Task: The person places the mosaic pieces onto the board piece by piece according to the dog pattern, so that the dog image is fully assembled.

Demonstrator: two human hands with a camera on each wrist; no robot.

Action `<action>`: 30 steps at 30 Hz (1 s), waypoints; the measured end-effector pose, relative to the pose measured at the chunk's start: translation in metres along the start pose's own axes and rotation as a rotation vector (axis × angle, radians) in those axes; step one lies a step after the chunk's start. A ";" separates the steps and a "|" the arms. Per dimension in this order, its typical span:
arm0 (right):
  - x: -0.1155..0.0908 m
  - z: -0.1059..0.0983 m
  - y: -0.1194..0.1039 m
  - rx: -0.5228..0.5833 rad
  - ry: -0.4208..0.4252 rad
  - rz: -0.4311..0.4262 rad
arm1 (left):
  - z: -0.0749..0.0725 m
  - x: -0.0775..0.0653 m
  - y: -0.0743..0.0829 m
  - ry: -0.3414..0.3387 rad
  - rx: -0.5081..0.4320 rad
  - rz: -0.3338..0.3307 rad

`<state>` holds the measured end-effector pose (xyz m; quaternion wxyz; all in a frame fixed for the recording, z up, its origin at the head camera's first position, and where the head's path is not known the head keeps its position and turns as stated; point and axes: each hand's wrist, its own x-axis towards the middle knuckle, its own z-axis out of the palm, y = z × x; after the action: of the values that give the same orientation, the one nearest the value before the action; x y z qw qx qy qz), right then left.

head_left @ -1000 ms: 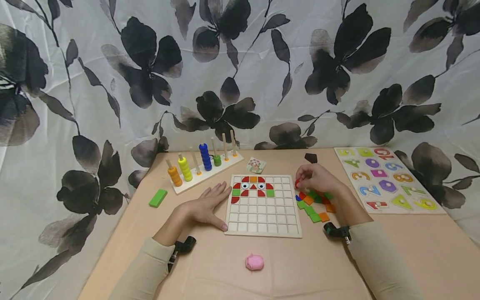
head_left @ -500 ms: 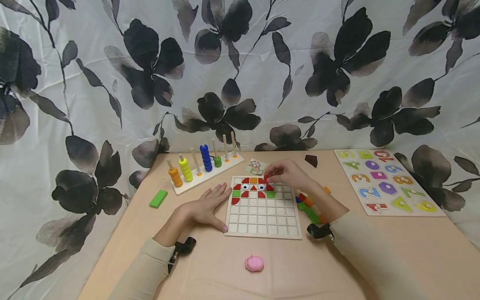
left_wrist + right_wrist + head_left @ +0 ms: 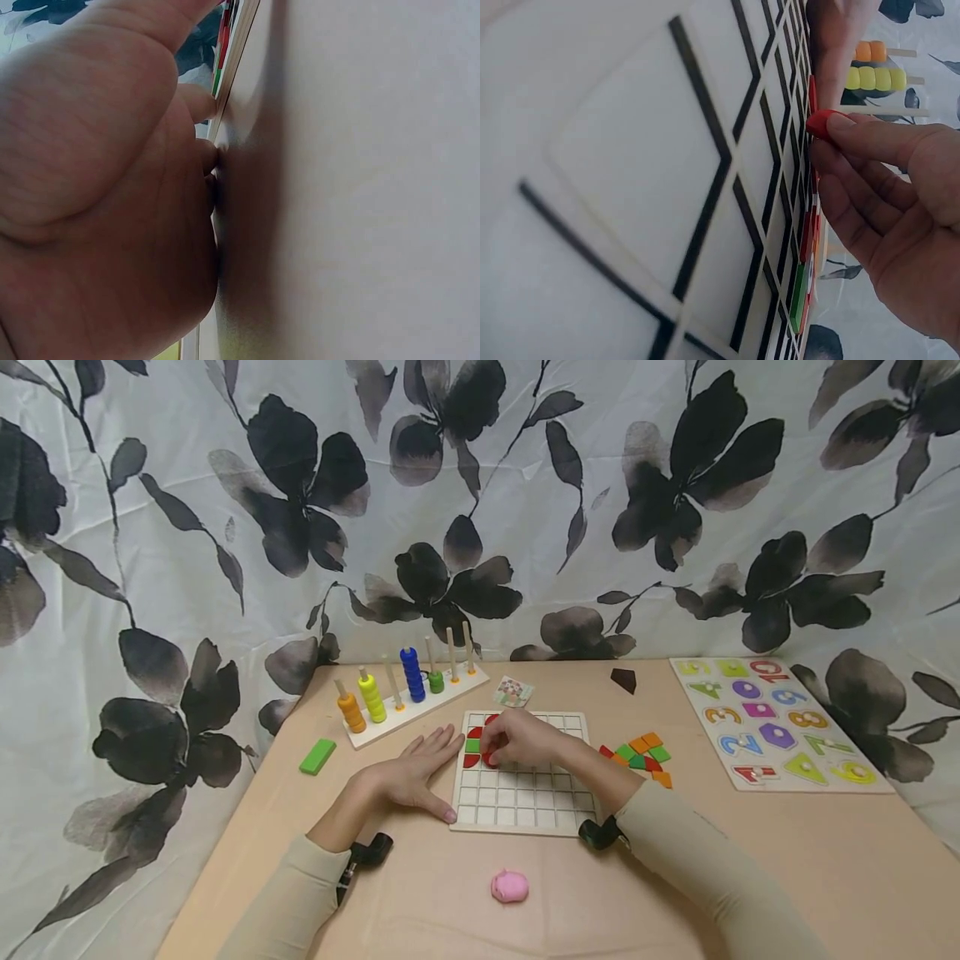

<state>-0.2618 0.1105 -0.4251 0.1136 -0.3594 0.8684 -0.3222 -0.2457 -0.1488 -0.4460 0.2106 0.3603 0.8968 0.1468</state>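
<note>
My right hand (image 3: 528, 742) is over the upper left of a white gridded mosaic board (image 3: 517, 816). In the right wrist view, its thumb and fingers pinch a red tile (image 3: 821, 124) just above the grid. Red and green tiles sit in the cells near it; the hand covers much of that pattern in the head view. My left hand (image 3: 405, 777) lies palm down with spread fingers at the board's left edge, thumb by the lower left corner. Loose red, green and orange tiles (image 3: 640, 745) lie right of the board, partly behind the right wrist.
A peg stacker (image 3: 412, 706) with coloured beads stands at the back left, near a green block (image 3: 317, 757). A picture card (image 3: 513, 691) lies behind the board. To the right is a number puzzle (image 3: 761, 756); a pink toy (image 3: 510, 886) sits in front, a dark piece (image 3: 623, 680) behind.
The right hand has moved left from the loose tiles, across the top of the board, to its upper left part, carrying a red tile. The left hand has stayed in place.
</note>
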 end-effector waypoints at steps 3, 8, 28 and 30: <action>0.000 0.001 0.001 -0.036 0.001 -0.006 | 0.000 0.000 0.000 0.006 -0.001 0.000; 0.001 0.003 0.002 -0.142 -0.009 -0.039 | 0.000 0.000 0.000 0.006 -0.009 0.007; -0.038 -0.012 0.001 -0.169 0.131 -0.004 | 0.000 -0.001 0.001 0.016 -0.008 0.018; -0.055 -0.022 0.004 -0.153 0.192 0.015 | 0.001 0.000 0.002 0.018 -0.003 0.016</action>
<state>-0.2341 0.1613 -0.4123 0.0048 -0.3282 0.8999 -0.2871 -0.2441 -0.1478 -0.4459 0.2018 0.3658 0.8956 0.1529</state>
